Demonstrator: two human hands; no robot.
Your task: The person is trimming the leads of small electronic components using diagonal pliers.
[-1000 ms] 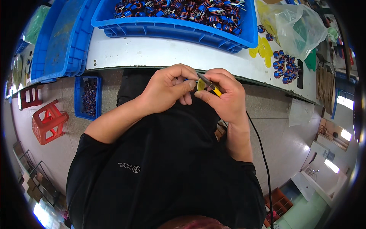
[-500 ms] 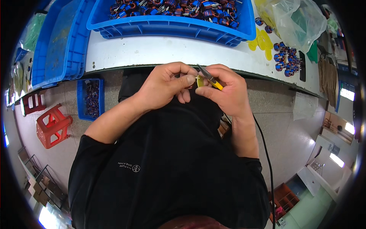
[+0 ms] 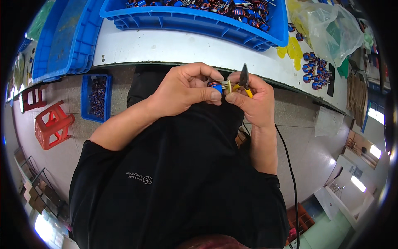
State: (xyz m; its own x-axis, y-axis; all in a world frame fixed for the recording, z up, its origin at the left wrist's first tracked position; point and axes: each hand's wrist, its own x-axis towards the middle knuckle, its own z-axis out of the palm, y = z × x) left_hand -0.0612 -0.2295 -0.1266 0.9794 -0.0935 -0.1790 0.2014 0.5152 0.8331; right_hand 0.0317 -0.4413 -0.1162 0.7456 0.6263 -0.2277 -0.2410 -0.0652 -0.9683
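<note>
My left hand (image 3: pixel 178 91) is closed on a blue toroidal coil (image 3: pixel 215 85) wound with copper-coloured wire, thumb in front and fingers behind. Metal leads stick out of the coil toward the right. At their ends stands a small yellow disc (image 3: pixel 229 86), seen nearly edge-on, pinched by the thumb and fingertips of my right hand (image 3: pixel 258 104). Whether the leads pass through the disc, I cannot tell. The same right hand also keeps a pair of pliers (image 3: pixel 244 76) with yellow handles, its dark jaws pointing up and away from me. Both hands are just in front of the table's near edge.
A large blue crate (image 3: pixel 199 23) full of coils stands on the white table (image 3: pixel 166 47); another blue crate (image 3: pixel 81 45) is at left. Yellow discs (image 3: pixel 294 47), grouped coils (image 3: pixel 316 70) and a plastic bag (image 3: pixel 331 29) lie at right. A red stool (image 3: pixel 54 124) stands on the floor.
The pliers in my right hand have swung from leaning left to nearly upright. The coil in my left hand, mostly hidden before, now shows with its leads. The hands have shifted slightly right.
</note>
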